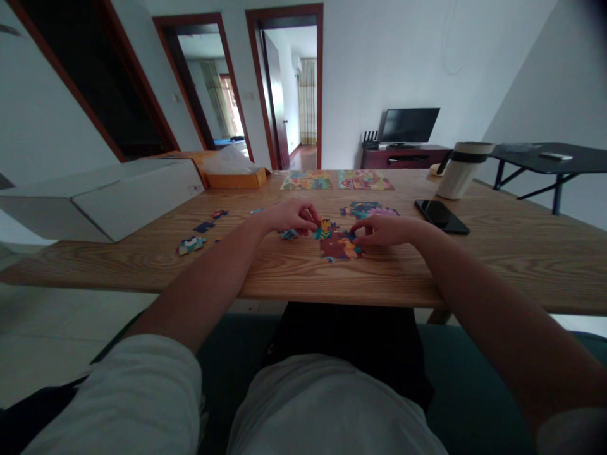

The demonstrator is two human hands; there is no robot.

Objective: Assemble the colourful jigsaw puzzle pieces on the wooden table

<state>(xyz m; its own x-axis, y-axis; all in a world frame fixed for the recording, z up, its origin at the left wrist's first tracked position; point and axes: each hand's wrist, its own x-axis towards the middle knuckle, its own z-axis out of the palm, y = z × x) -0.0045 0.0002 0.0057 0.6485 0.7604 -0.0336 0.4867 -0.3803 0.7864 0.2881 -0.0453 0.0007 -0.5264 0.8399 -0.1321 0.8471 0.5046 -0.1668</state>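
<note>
A partly joined jigsaw puzzle (pixel 334 248), mostly reddish brown, lies flat on the wooden table in front of me. My left hand (pixel 294 216) is closed in a pinch on a teal and yellow puzzle piece (pixel 324 229) at the puzzle's upper left. At the upper right edge my right hand (pixel 379 230) has its fingers pinched on a small dark blue puzzle piece (pixel 351 234), partly hidden by the fingertips. Below my left hand lie some blue loose pieces (pixel 289 234). Another joined section (pixel 367 209), blue and pink, lies beyond my right hand.
More loose pieces (pixel 190 244) are scattered at the left. Two colourful picture sheets (pixel 307 180) lie at the back. A white box (pixel 137 189) and an orange tissue box (pixel 237 179) stand left; a phone (pixel 442 216) and a tumbler (pixel 461 174) are right on the table (pixel 516 253).
</note>
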